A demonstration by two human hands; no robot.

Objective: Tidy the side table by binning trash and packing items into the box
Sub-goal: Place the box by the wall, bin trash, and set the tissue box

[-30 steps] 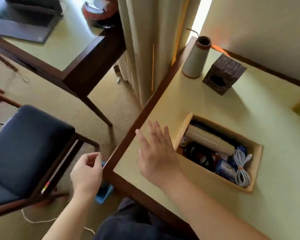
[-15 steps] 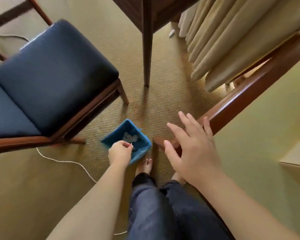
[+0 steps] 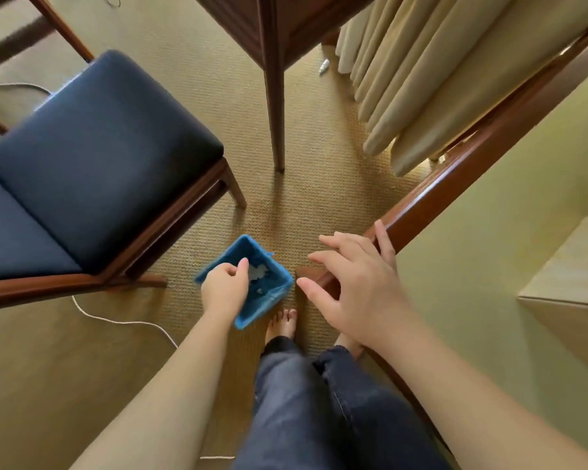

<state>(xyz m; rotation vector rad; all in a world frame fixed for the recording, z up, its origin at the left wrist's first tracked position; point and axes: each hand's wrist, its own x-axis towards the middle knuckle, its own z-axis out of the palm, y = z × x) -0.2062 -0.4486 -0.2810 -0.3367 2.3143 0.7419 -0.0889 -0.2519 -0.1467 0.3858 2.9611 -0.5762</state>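
While over the blue bin (image 3: 267, 293), left hand (image 3: 225, 290) fingers loosely curled, empty; right hand (image 3: 355, 289) fingers spread.

bin (image 3: 269, 293): small, blue, square, on carpet | holds white scraps (image 3: 257, 273) | box (image 3: 571, 266): tan corner on side table (image 3: 489, 266)

Chair (image 3: 92, 171) with dark blue cushion on wooden frame, on woven tan carpet (image 3: 313, 198). Right of chair: dark wooden leg (image 3: 275, 106) of other furniture. Farther right: cream curtain (image 3: 438, 79) hanging to floor. White cord (image 3: 116, 321) on carpet below chair. Small white object (image 3: 324, 66) beside curtain.
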